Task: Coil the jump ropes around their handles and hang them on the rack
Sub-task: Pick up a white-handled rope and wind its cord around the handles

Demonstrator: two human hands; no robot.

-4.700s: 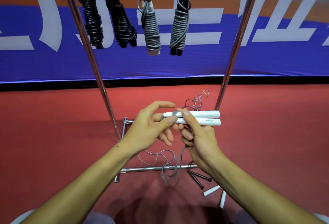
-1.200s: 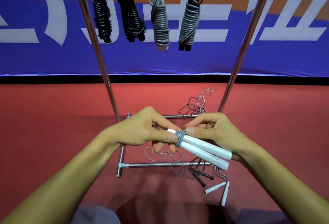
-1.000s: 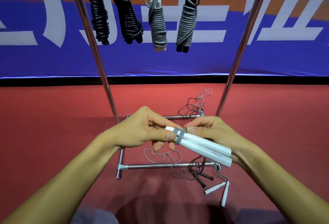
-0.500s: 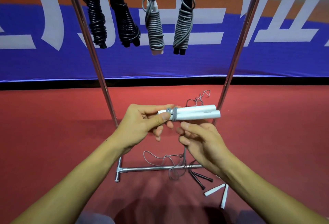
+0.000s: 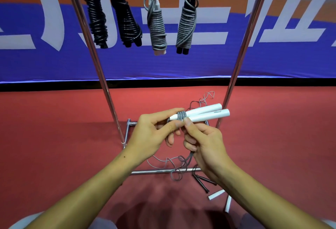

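White handles (image 5: 203, 115) are pinched by left hand (image 5: 152, 136); grey rope (image 5: 189, 158) is gripped by right hand (image 5: 205, 145), over red floor (image 5: 54, 138). Rack (image 5: 107, 90) top is cropped; blue banner (image 5: 181, 65) seen behind.

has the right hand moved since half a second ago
Yes. The right hand has come up toward the white handles; its thumb now touches the grey coils. Judged against the rack's base bar, it sits higher.

White handles (image 5: 205, 115), few grey coils (image 5: 181, 116)
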